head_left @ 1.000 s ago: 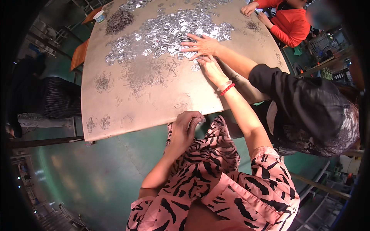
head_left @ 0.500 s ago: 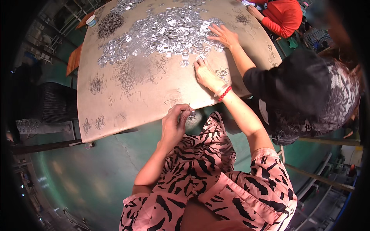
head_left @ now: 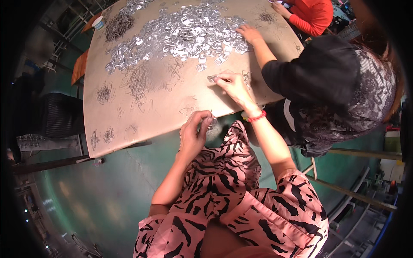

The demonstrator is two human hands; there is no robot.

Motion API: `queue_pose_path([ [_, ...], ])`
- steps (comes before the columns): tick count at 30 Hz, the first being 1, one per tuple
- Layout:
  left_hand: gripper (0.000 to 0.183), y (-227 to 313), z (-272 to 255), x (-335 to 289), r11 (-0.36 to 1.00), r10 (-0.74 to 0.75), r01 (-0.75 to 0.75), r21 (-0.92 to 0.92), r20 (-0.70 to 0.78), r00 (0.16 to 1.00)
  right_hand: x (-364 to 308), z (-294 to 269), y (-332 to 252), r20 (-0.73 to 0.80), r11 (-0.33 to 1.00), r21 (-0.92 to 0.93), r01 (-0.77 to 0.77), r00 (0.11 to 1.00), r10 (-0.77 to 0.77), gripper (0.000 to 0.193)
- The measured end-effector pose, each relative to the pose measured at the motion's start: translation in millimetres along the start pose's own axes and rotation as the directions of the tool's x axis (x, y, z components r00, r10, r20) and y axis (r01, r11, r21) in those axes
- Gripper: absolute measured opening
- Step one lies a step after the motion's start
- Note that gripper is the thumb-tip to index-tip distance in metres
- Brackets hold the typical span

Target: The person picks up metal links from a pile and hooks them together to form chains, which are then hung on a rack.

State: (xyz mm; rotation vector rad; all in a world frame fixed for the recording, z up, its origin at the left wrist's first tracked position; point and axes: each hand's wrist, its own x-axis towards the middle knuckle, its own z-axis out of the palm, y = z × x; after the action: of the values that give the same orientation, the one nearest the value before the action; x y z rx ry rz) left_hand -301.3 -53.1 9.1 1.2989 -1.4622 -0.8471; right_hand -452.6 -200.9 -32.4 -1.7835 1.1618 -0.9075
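Between the fingertips of my right hand (head_left: 232,87) is a flat silver metal buckle (head_left: 211,79), raised over the tabletop just short of the buckle pile. My left hand (head_left: 193,130) is closed at the table's near edge, thumb against fingers. It pinches a thin wire hook whose tip (head_left: 211,112) pokes up above the fingers. Silver metal pieces (head_left: 213,124), apparently more buckles, hang beside that thumb, partly hidden. A big heap of loose silver buckles (head_left: 198,32) covers the far middle of the table.
Bent wire hooks (head_left: 140,86) lie scattered on the brown table (head_left: 172,112), with a denser pile (head_left: 119,26) at far left near a white cup (head_left: 98,23). A co-worker's arm (head_left: 262,51) reaches in from the right; another person in red (head_left: 312,17) sits farther back.
My right hand has picked up a buckle from the pile's near edge and drawn back toward me. My left hand stays put. The co-worker's hand has shifted slightly at the heap.
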Motion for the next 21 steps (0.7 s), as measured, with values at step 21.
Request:
queue_pose_path([
  [21,0.024,-66,-82,17,0.871,0.098,0.061,0.487,-0.296,0.950,-86,14,-87,-0.083,0.792,0.609,-0.048,0.989,0.124,0.017],
])
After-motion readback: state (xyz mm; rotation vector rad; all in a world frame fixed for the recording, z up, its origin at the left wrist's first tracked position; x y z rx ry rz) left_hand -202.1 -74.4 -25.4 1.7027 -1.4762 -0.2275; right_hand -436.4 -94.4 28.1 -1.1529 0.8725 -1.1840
